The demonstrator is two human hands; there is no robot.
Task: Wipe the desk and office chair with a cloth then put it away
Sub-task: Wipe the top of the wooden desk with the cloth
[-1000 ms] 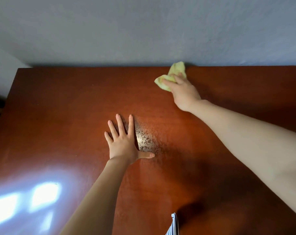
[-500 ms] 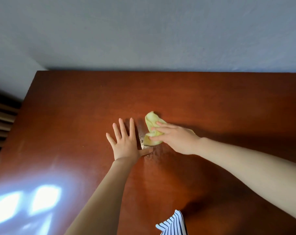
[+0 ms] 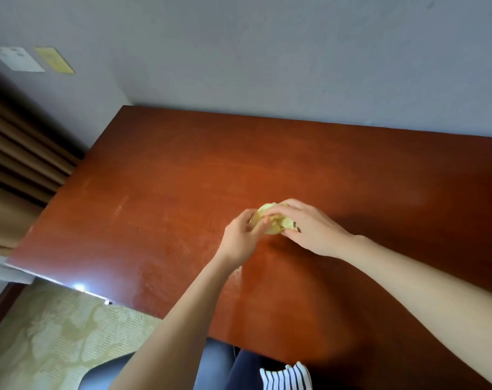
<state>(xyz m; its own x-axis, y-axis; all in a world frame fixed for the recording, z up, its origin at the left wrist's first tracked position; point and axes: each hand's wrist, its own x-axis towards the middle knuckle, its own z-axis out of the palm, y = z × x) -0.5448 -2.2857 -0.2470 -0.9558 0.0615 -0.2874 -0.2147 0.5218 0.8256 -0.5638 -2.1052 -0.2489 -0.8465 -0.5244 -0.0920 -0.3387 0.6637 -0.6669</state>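
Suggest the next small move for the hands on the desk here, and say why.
Probably refold the yellow cloth to a clean face. Both the left hand and the right hand grip it, bunched, at mid-desk, and dark specks show on it beside the right fingers, so wiping onward would likely spread the dirt.

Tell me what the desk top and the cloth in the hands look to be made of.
Desk top: reddish-brown wood or wood-look veneer with a glossy finish; faint grain streaks show and its near edge glints with reflected light. Which of the two cannot be told.
Cloth: soft pale-yellow fabric, matte, possibly microfibre; it bunches into folds between the left hand and right hand.
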